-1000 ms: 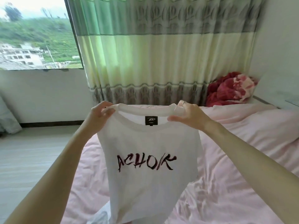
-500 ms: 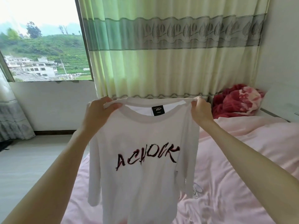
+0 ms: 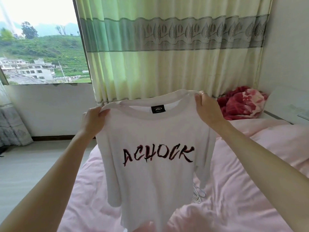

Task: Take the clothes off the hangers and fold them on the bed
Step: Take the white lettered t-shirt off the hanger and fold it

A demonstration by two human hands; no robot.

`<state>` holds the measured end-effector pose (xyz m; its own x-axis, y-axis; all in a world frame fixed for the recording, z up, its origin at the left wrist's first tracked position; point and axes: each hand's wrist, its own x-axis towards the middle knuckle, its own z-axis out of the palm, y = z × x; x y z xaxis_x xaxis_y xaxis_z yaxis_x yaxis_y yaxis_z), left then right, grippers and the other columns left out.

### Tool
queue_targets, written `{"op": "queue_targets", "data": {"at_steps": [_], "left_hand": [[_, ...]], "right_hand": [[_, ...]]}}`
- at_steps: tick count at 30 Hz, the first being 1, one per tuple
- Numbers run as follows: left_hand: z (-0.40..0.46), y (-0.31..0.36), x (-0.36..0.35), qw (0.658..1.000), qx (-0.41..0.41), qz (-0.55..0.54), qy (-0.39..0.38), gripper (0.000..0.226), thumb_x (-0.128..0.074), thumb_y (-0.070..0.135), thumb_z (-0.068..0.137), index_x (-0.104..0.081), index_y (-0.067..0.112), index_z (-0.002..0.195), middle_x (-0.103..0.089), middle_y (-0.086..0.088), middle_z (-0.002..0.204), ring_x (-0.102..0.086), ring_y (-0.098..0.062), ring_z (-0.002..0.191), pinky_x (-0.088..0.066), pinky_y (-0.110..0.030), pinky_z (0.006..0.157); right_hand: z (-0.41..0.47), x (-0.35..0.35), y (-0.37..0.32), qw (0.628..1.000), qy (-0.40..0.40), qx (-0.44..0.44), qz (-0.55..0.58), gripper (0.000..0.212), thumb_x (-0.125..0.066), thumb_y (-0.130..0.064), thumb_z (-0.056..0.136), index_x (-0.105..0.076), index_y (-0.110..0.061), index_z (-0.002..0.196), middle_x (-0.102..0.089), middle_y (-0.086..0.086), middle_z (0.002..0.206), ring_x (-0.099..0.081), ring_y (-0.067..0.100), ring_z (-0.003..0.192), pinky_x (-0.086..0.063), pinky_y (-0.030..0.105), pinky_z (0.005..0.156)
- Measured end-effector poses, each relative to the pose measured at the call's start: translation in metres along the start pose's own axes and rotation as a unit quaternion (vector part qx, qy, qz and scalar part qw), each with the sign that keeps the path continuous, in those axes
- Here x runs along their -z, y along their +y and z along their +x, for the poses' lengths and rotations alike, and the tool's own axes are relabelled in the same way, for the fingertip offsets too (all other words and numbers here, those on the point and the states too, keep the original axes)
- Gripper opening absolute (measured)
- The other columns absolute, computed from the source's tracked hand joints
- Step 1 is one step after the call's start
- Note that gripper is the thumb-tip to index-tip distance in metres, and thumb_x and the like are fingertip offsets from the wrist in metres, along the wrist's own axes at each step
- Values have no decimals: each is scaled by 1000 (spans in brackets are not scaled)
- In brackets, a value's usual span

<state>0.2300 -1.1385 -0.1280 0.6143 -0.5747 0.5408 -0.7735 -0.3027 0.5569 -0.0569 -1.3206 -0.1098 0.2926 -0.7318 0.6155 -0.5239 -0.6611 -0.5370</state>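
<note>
Lifted higher than a second ago and now spread flat, the white T-shirt (image 3: 150, 148) hangs over the bed (image 3: 250, 190), left hand (image 3: 92, 120) and right hand (image 3: 207, 108) each with a grip pinching a shoulder, hanger (image 3: 198, 194) already off, so folding looks next.

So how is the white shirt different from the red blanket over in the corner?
The white shirt hangs in the air, spread out flat, held at the shoulders by the left hand and right hand; the red blanket lies bunched up at the head of the bed. The shirt has dark letters; the blanket has pale patches. Both are soft cloth.
</note>
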Motion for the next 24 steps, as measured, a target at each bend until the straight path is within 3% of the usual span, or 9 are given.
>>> {"op": "queue_targets", "data": {"at_steps": [6, 10, 12, 13, 15, 17, 20, 22, 24], "left_hand": [[-8, -12, -12, 999, 24, -28, 4, 29, -45, 20, 98, -61, -5, 95, -63, -24, 94, -54, -38, 89, -31, -35, 67], [-15, -18, -8, 999, -32, 19, -28, 35, -48, 28, 96, -48, 14, 64, -53, -8, 63, -51, -33, 72, -35, -36, 63], [-23, -14, -4, 994, -61, 47, -80, 42, -54, 37, 92, -41, 19, 56, -48, -1, 56, -49, -29, 66, -36, -35, 60], [-28, -15, -2, 989, -62, 60, -119, 41, -58, 43, 88, -49, 18, 58, -52, -1, 58, -51, -28, 66, -39, -35, 61], [-37, -11, -2, 973, -61, 104, -195, 39, -66, 55, 77, -65, 16, 77, -62, -3, 71, -57, -25, 73, -47, -35, 66], [-48, -12, -5, 944, -79, 182, -263, 46, -70, 60, 69, -65, 19, 88, -61, 1, 78, -56, -21, 78, -45, -30, 64], [-62, -20, -11, 922, -101, 220, -302, 31, -69, 44, 80, -50, 22, 68, -44, 9, 71, -46, -20, 81, -29, -26, 55], [-67, -31, -16, 939, -97, 154, -293, 34, -65, 26, 87, -44, 19, 62, -40, 7, 70, -48, -25, 84, -25, -29, 61], [-73, -42, -18, 964, -74, 34, -254, 20, -60, 9, 89, -55, 10, 70, -49, -4, 77, -50, -24, 86, -28, -33, 68]], "right_hand": [[-32, 2, 10, 975, -168, 98, -109, 57, -48, -73, 76, -39, -20, 95, -54, -6, 65, -51, 20, 68, -35, 30, 66], [-44, -2, 31, 944, -216, 108, -226, 41, -59, -53, 85, -47, -15, 94, -65, 6, 88, -61, 29, 89, -32, 31, 65], [-42, -3, 41, 963, -205, 34, -171, 32, -58, -40, 90, -58, -9, 89, -67, 11, 91, -60, 32, 94, -32, 30, 66], [-43, -3, 44, 972, -200, -17, -122, 31, -60, -36, 90, -62, -6, 86, -66, 11, 87, -59, 30, 92, -33, 30, 66], [-40, 0, 46, 976, -190, -99, -47, 27, -61, -32, 90, -60, -10, 74, -61, 4, 76, -54, 24, 84, -34, 30, 61], [-41, -1, 44, 972, -183, -148, -8, 34, -58, -29, 92, -49, -15, 62, -50, -1, 66, -46, 21, 77, -32, 25, 54], [-47, -11, 49, 959, -163, -219, 74, 31, -56, -28, 93, -53, -10, 69, -51, 4, 76, -45, 21, 79, -32, 28, 56], [-55, -19, 51, 943, -145, -264, 139, 24, -54, -29, 93, -58, -7, 84, -53, 5, 83, -48, 21, 78, -32, 26, 54], [-69, -22, 48, 935, -135, -282, 166, 22, -50, -28, 95, -55, -9, 86, -53, 4, 82, -49, 18, 70, -33, 25, 52]]}}
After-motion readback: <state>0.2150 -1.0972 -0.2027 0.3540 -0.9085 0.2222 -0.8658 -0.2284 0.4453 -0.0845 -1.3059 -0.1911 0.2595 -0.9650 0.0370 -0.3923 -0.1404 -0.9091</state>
